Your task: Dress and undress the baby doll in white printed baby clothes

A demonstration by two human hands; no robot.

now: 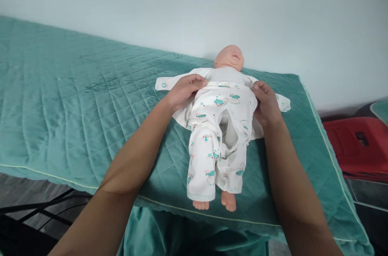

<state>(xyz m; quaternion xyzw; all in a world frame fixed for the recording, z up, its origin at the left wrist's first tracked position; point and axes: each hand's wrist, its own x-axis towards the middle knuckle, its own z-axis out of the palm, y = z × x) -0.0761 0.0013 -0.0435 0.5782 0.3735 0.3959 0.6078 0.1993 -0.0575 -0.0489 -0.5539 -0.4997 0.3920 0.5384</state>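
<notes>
A baby doll (229, 57) lies on its back on a green quilted cover, head toward the wall and feet toward me. It wears white printed baby pants (202, 139) with an open crotch, pulled up over its belly. Under it a white long-sleeved baby top (169, 82) is spread, one sleeve out to each side. My left hand (186, 89) pinches the waistband at the doll's left-hand side in view. On the opposite side my right hand (266, 100) grips the same waistband between thumb and fingers. Both bare feet stick out of the leg openings.
The green quilted cover (75, 106) stretches far to the left, with its piped edge close to me. A pale wall (151, 5) rises behind it. Beyond the right edge sits a red plastic object (357, 147). Dark metal legs (45, 207) show at lower left.
</notes>
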